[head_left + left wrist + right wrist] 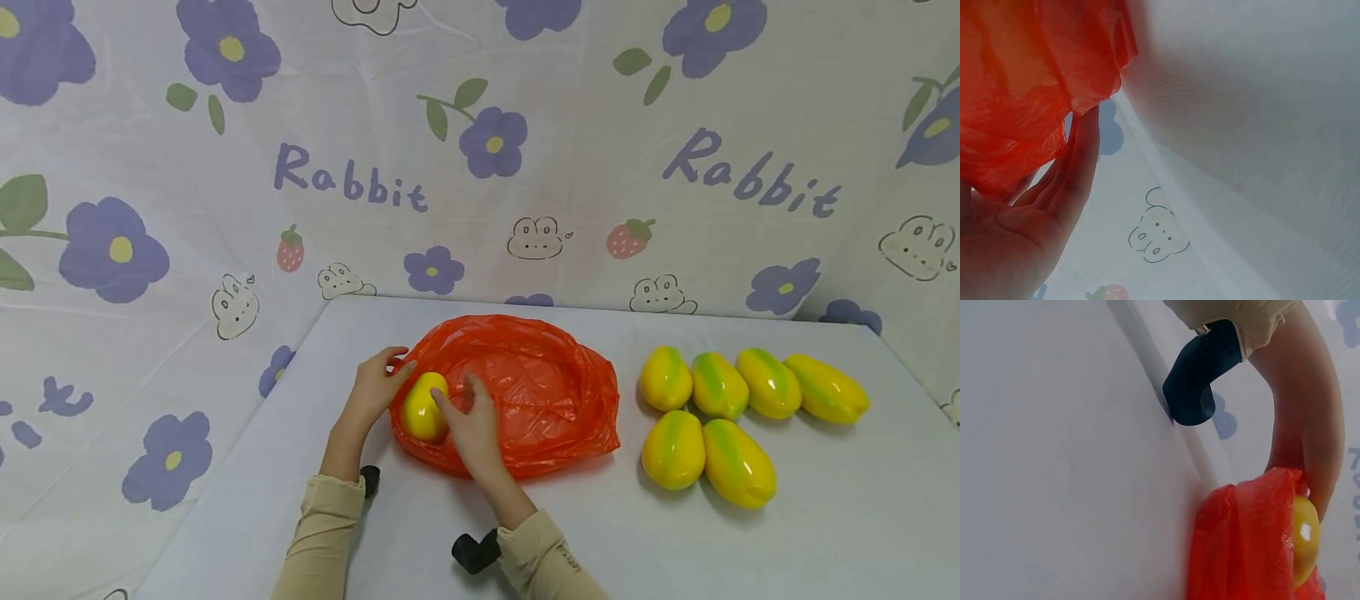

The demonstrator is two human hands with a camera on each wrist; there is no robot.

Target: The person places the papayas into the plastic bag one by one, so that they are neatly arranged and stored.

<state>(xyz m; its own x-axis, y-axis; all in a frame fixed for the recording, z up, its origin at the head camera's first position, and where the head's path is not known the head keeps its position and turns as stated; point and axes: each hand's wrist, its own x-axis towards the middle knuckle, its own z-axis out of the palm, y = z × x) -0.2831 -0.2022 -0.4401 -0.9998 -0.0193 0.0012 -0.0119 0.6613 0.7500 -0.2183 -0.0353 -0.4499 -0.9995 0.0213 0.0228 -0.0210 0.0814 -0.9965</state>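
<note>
A red plastic bag (pixel 525 400) lies spread on the table with its mouth up and its rim rolled. Inside its left end sits a glossy yellow mango-like fruit (pixel 425 408). My left hand (pixel 375 387) holds the bag's left rim between thumb and fingers; in the left wrist view the red plastic covers part of that hand (pixel 1041 219). Over the bag, just right of the fruit, is my right hand (pixel 474 421), thumb and fingers spread apart. Its thumb is by the fruit; whether they touch I cannot tell. The right wrist view shows the fruit (pixel 1305 540) behind the bag's wall.
Several yellow fruits with green streaks (pixel 722 383) lie in two rows right of the bag. The white table (pixel 840 500) meets a flower-printed cloth (pixel 570 167) at the back. Black devices (pixel 476 552) are worn at both wrists.
</note>
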